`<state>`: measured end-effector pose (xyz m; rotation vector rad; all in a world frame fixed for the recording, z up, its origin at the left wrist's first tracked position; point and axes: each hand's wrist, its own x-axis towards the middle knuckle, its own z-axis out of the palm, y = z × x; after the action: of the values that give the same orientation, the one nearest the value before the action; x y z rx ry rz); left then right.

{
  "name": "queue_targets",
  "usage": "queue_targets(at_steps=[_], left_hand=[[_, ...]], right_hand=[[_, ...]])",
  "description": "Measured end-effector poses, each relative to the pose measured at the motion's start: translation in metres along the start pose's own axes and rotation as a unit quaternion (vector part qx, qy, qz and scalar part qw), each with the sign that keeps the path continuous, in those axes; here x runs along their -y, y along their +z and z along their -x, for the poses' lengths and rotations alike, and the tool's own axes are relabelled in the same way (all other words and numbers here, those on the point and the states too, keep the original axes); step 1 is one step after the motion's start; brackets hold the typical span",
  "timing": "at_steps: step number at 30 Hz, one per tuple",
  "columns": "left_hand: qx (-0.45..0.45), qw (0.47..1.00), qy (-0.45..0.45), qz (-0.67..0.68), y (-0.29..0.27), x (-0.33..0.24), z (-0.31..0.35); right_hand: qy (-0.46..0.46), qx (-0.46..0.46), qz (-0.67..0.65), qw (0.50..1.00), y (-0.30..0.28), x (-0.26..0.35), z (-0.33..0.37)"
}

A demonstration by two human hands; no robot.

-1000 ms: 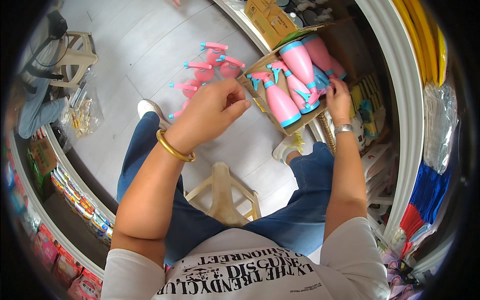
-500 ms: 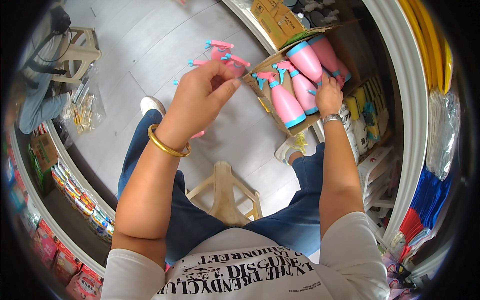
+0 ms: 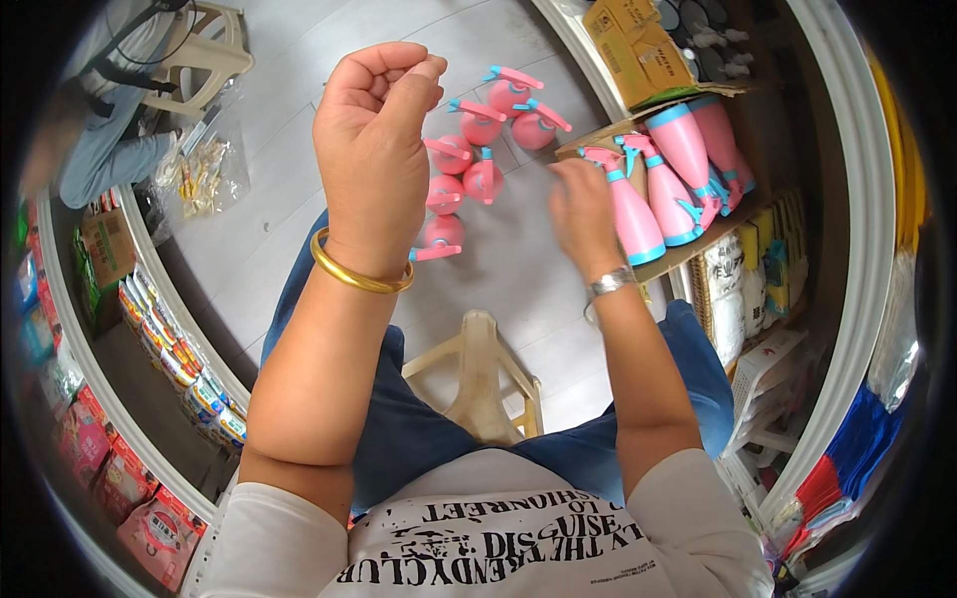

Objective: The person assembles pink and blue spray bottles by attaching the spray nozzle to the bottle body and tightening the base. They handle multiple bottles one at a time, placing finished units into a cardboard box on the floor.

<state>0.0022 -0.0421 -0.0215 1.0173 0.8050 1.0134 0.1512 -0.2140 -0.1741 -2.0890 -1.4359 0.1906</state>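
Observation:
My left hand (image 3: 379,149) is raised above the floor, its fingers curled in and the thumb pressed against them, with nothing visible in the grip. A gold bangle circles that wrist. My right hand (image 3: 586,214) hovers just left of an open cardboard box (image 3: 596,140), its fingers smeared by motion. Inside the box lie several pink spray bottles (image 3: 635,217) with blue bases and trigger heads, some turned the opposite way. On the floor between my hands, several matching spray bottles (image 3: 483,179) stand upright in a cluster; my left hand and wrist partly cover some at the left.
A beige plastic stool (image 3: 477,384) is between my legs. Beyond the box stands another carton (image 3: 638,50) beside dark bottles. Packaged goods (image 3: 164,349) line the left shelf. At upper left are a second stool (image 3: 204,60), a clear bag (image 3: 204,174) and another person's leg (image 3: 110,184).
My right hand has come out of the box and moved left. My left hand has shifted up and left. The view has turned, showing more of the bottles on the floor.

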Motion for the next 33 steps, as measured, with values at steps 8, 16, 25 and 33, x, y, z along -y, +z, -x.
queue_targets(at_steps=[8, 16, 25, 33], left_hand=[[-0.001, 1.0, -0.013, -0.012, -0.014, -0.006, -0.001], [0.016, 0.999, -0.049, -0.012, -0.013, -0.011, 0.001], [0.075, 0.984, -0.145, -0.072, -0.003, -0.014, 0.005], [0.459, 0.818, 0.027, -0.345, 0.015, 0.025, 0.046]], right_hand=[[0.258, 0.185, -0.049, 0.947, 0.11, 0.027, -0.007], [0.275, 0.187, 0.046, 0.942, 0.089, -0.004, 0.023], [0.353, 0.021, -0.317, 0.88, -0.067, 0.061, 0.036], [0.305, -0.02, -0.477, 0.824, -0.15, 0.073, 0.02]])
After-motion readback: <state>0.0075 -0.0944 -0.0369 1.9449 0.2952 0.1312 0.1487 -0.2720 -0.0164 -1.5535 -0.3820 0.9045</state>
